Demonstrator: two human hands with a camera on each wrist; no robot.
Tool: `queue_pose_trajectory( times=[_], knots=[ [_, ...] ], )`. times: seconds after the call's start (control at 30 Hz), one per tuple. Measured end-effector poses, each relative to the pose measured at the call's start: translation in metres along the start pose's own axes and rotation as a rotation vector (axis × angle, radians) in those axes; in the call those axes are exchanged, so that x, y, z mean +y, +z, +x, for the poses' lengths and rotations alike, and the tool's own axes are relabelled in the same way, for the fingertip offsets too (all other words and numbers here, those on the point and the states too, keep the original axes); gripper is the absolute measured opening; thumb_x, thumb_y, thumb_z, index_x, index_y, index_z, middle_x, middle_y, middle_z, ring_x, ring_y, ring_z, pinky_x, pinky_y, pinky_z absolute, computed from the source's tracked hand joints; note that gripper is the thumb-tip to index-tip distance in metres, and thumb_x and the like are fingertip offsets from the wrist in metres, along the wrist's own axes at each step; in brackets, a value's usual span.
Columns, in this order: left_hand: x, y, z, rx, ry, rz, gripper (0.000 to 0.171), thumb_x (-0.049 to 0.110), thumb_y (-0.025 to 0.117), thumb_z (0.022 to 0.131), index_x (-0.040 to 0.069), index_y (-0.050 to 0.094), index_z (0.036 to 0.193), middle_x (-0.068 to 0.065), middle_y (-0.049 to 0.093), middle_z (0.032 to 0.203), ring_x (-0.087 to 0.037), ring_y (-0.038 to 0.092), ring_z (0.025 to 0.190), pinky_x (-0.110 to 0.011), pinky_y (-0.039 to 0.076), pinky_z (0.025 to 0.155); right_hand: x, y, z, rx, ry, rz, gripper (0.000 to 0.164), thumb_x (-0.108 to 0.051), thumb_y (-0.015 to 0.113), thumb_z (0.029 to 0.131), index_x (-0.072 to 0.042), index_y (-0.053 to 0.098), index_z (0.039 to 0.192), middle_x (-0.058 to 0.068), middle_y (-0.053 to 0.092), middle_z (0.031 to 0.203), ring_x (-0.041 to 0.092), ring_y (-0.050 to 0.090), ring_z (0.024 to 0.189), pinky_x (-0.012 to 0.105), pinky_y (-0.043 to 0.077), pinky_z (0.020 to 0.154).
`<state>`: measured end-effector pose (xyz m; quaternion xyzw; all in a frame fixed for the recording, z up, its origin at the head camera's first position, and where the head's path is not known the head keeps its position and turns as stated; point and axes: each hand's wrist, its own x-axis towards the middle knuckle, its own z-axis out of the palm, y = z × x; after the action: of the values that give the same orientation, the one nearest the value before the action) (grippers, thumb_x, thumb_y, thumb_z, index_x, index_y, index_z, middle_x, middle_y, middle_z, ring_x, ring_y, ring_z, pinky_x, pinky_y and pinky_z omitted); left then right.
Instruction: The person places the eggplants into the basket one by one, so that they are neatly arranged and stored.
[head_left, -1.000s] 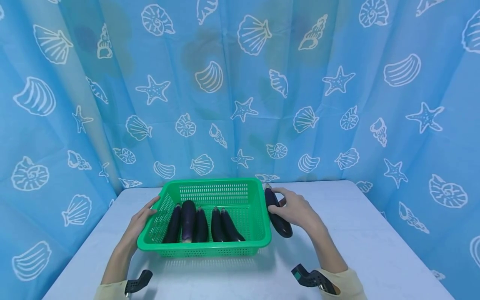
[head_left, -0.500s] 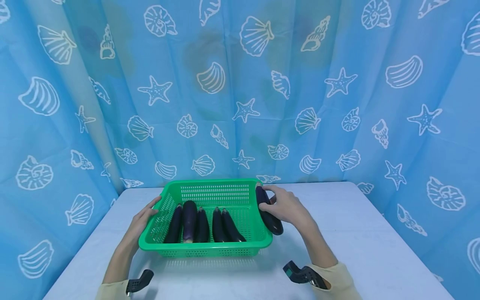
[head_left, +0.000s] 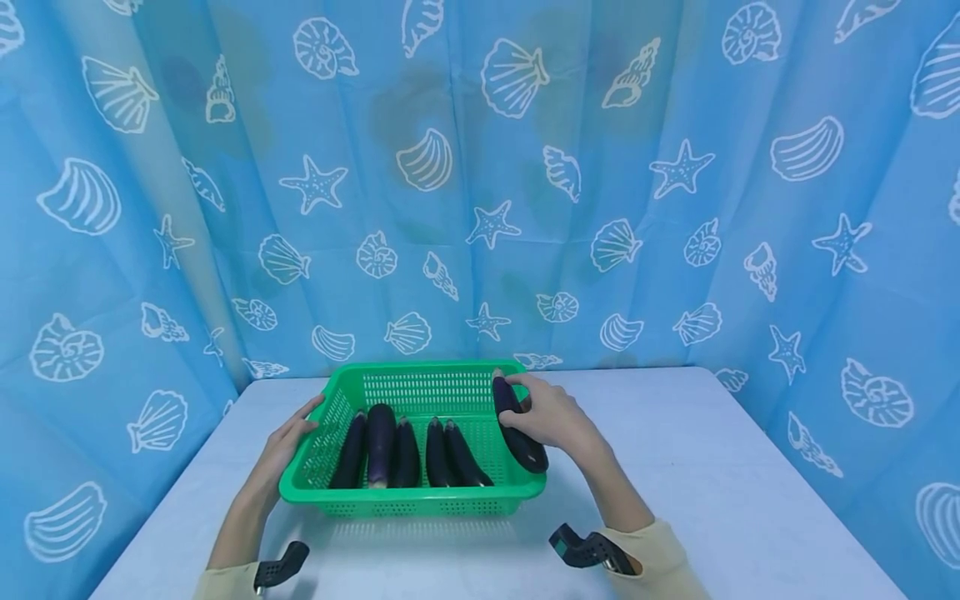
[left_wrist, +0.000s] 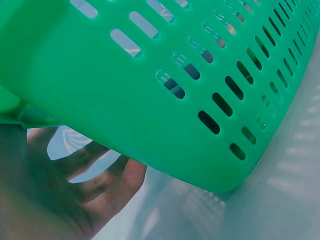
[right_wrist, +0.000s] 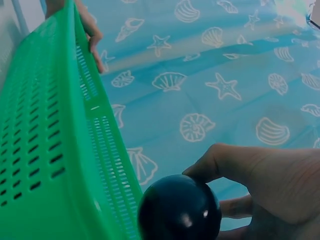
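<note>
My right hand [head_left: 543,412] grips a dark purple eggplant [head_left: 525,450] by its middle, with fingers and thumb on either side. The eggplant slants over the right rim of a green slotted plastic basket [head_left: 420,501], its stem end pointing to the back. In the right wrist view its glossy round end [right_wrist: 180,207] faces the camera beside the basket wall. Several more eggplants [head_left: 381,442] lie side by side in the basket, mostly left and centre. My left hand [head_left: 281,446] rests against the basket's left side; its spread fingers [left_wrist: 112,192] are partly hidden behind the basket's edge.
The basket stands on a white-covered table [head_left: 652,433]. A blue curtain [head_left: 480,167] printed with white shells and starfish hangs behind the table and along both sides. A dark wrist device [head_left: 281,565] sticks out from each cuff.
My right hand has carried the eggplant leftward, from outside the basket's right side to over its right rim. My left hand stays at the left side.
</note>
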<state>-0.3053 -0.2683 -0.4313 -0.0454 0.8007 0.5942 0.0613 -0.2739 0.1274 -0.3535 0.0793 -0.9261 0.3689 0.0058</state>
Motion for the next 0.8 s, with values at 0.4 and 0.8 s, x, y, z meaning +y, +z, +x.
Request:
queue_pose_trajectory(
  times=[0.4, 0.8],
  knots=[
    [-0.002, 0.0, 0.0, 0.001, 0.02, 0.014, 0.058, 0.03, 0.038, 0.101, 0.034, 0.021, 0.157, -0.008, 0.009, 0.167, -0.042, 0.014, 0.151, -0.064, 0.02, 0.117, -0.008, 0.017, 0.001, 0.007, 0.0, -0.073, 0.058, -0.028, 0.068, 0.087, -0.015, 0.05, 0.14, 0.007, 0.068, 0.092, 0.015, 0.059, 0.065, 0.027, 0.049, 0.054],
    [-0.001, 0.0, -0.002, 0.008, 0.016, 0.021, 0.058, 0.031, 0.038, 0.101, 0.034, 0.022, 0.156, -0.009, 0.009, 0.167, -0.043, 0.014, 0.151, -0.065, 0.02, 0.116, -0.011, 0.031, 0.002, -0.036, -0.042, -0.089, 0.057, -0.026, 0.069, 0.087, -0.015, 0.051, 0.141, 0.002, 0.059, 0.072, 0.015, 0.054, 0.055, 0.028, 0.042, 0.048]
  ],
)
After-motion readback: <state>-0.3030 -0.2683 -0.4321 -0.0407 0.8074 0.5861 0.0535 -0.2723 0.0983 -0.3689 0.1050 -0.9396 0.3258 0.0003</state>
